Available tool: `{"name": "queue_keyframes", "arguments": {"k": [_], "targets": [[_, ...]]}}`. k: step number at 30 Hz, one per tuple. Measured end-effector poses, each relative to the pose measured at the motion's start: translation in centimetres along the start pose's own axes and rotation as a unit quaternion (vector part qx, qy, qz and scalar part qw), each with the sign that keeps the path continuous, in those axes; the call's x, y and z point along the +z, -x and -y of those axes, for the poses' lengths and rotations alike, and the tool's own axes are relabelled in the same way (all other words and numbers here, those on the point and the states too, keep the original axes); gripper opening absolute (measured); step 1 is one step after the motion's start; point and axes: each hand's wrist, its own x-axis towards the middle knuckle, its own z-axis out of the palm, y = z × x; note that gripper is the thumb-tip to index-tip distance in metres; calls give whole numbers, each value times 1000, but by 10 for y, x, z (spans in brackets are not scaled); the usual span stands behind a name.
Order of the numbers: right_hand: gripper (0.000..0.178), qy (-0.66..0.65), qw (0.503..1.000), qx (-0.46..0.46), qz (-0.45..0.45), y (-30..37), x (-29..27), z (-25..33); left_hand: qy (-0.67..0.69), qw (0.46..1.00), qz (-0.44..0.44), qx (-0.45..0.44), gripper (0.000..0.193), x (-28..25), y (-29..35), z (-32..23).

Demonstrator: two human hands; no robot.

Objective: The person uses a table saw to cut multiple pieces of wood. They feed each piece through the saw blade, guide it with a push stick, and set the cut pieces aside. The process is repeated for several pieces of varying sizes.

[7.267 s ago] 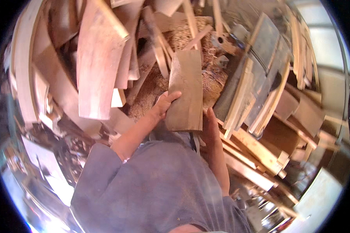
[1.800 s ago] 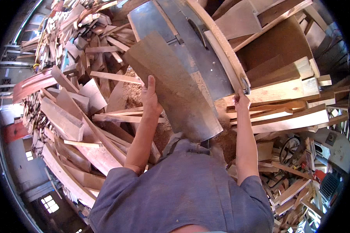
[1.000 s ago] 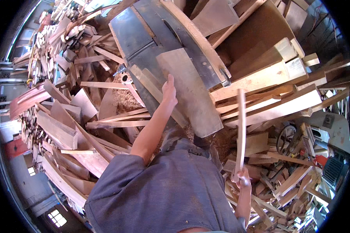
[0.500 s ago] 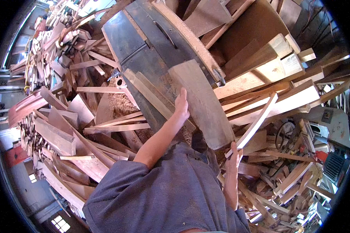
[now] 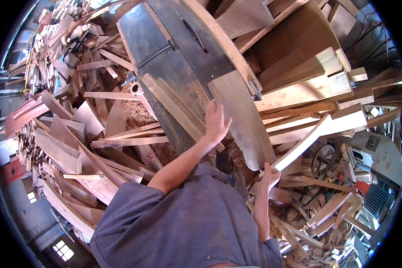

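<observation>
A thick, wide wooden board (image 5: pixel 241 118) lies slanted across the near right part of a dark metal machine table (image 5: pixel 183 69). My left hand (image 5: pixel 216 121) is at the board's left edge, its fingers stretched and thumb apart, open; whether it touches the wood is unclear. At the board's near end my right hand (image 5: pixel 268 177) is closed on the corner, with the underside of its grip hidden. Just right of that hand a pale, narrow wooden strip (image 5: pixel 303 142) slants up and away. Two thin strips (image 5: pixel 176 109) rest on the table left of the board.
A sawdust-covered rail (image 5: pixel 221 33) borders the table's right side. Stacked boards (image 5: pixel 310 89) stand close on the right, and heaped offcuts (image 5: pixel 67 152) crowd the left. A machine with a handwheel (image 5: pixel 322 158) and a ribbed motor (image 5: pixel 378 201) are at lower right.
My left hand has loosened from the board's edge, and its fingers have spread. The board has shifted slightly right. My right hand stays at its near end. The whole view has turned a little.
</observation>
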Motion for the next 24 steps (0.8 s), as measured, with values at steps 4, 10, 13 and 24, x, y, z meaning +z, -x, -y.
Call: {"name": "queue_keyframes", "arguments": {"k": [4, 10, 13, 24], "targets": [[38, -4, 999, -32, 27, -6, 43, 12, -56, 990, -58, 112, 62, 12, -12, 16], [59, 216, 961, -162, 59, -5, 86, 17, -72, 985, -81, 133, 57, 5, -53, 39], [65, 252, 954, -126, 105, 10, 107, 56, -79, 985, -82, 126, 57, -7, -71, 53], [54, 285, 930, -161, 165, -8, 119, 63, -79, 990, -55, 101, 61, -23, -94, 67]]}}
